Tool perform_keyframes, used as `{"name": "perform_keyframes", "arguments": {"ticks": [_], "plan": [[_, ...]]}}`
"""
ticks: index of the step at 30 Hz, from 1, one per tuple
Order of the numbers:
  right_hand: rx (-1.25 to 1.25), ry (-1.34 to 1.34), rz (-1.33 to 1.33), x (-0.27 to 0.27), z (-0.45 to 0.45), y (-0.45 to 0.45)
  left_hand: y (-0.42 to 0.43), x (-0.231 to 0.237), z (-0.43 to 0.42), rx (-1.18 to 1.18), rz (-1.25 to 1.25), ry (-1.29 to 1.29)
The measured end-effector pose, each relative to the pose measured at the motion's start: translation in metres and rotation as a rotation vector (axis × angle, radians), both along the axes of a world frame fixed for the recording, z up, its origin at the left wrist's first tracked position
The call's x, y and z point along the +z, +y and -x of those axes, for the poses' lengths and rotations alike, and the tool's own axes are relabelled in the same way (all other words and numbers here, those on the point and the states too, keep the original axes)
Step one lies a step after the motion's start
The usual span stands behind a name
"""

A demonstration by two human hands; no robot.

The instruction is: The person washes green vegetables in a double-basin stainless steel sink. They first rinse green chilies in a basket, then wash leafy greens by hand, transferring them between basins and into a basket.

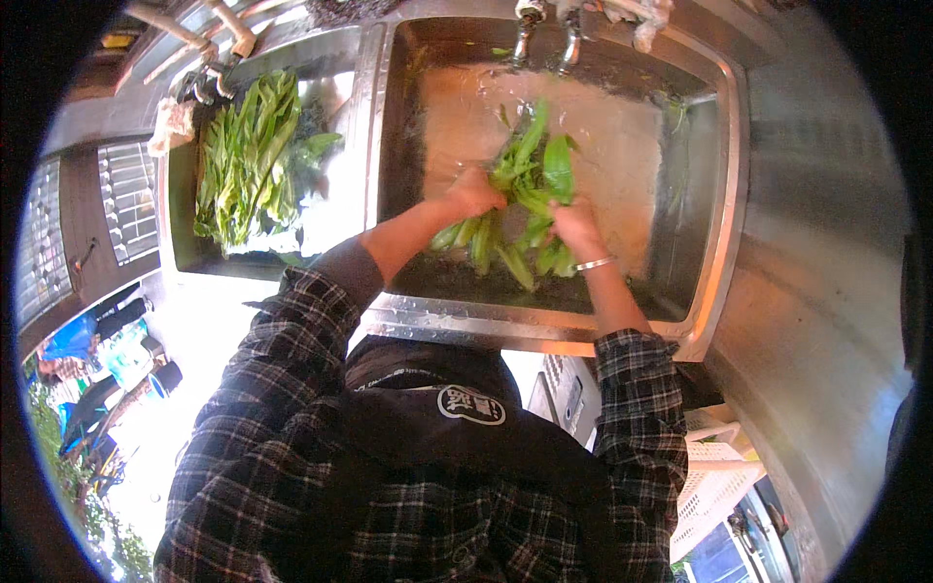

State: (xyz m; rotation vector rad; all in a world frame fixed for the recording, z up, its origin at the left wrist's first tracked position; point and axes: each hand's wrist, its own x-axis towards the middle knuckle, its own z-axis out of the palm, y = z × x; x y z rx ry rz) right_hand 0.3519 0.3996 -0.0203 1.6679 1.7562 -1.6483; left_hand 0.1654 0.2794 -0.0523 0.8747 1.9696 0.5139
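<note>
Both of my hands grip a bunch of leafy greens over the right basin of a steel double sink. My left hand closes on the bunch from the left side. On the other side my right hand, with a bracelet at the wrist, grasps more of the stems; its fingers are partly hidden by leaves. Pale stem ends point toward me and the leaves spread away. Water fills the basin around the greens. A larger pile of long leafy greens lies in the left basin.
Metal taps overhang the right basin's far edge, and another pair of taps stands by the left basin. A cloth hangs near it. To the right runs a steel counter. Below it sits a white perforated plastic basket.
</note>
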Motion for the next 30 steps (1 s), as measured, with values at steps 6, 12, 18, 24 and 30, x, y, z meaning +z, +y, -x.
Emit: {"name": "perform_keyframes", "arguments": {"ticks": [6, 12, 18, 24, 30], "plan": [[0.08, 0.089, 0.129, -0.024, -0.005, -0.019, -0.027, -0.012, 0.008, 0.502, -0.04, -0.582], [0.078, 0.026, 0.173, -0.043, 0.016, -0.048, -0.036, 0.012, 0.005, 0.537, 0.007, -0.318], [-0.013, 0.119, 0.341, -0.035, 0.001, -0.043, -0.037, 0.022, 0.013, 0.02, 0.001, -0.168], [0.018, -0.122, -0.137, -0.03, 0.009, -0.053, -0.034, 0.009, 0.005, 0.328, -0.069, -0.433], [-0.181, 0.528, 0.351, 0.014, 0.029, -0.115, -0.026, 0.023, -0.022, -0.059, 0.065, -0.808]]}}
